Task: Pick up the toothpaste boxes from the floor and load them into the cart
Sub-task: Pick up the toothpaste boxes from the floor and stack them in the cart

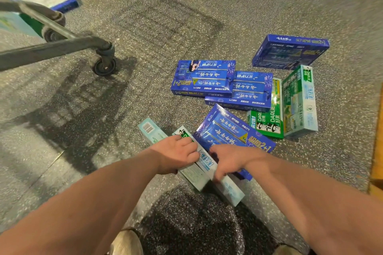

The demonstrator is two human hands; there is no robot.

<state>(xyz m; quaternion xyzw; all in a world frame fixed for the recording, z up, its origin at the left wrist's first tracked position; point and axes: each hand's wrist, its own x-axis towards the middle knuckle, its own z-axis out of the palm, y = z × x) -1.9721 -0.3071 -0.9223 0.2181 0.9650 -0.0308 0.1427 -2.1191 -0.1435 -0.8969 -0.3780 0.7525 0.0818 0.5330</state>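
1. Two pale boxes (229, 190) lie side by side on the floor (186, 16), just ahead of the person's shoes (126, 242). Their long axes run from far-left to near-right.
2. The left hand (176, 152) sits over the far half of the pair, its fingers curled down over the top edge in a grip. Whether it holds both boxes or only one is hard to tell.
3. The right hand (230, 159) is just beside it, toward the near half. Its fingers curl down onto the pale boxes and grip them too. Both hands are on the load and neither is free.
4. A blue box (234, 130) lies touching the pair on the right, partly under the right wrist. Beyond it lie three more blue boxes (203, 76), a green box (267, 120) and a teal box (300, 99) standing on its edge. All of these are to the far right of the hands.
5. The cart (51, 47) stands well apart to the far left. Only its lower frame and a caster (103, 65) show, and the basket is out of view.
6. The step in hand looks like lifting the pale pair. The load has to travel up and leftward, across the boxes' long axis, and the left arm is on the cart's side.
7. Most of the pile is yet to be loaded. The risk is one pale box slipping out of the pair during the lift.
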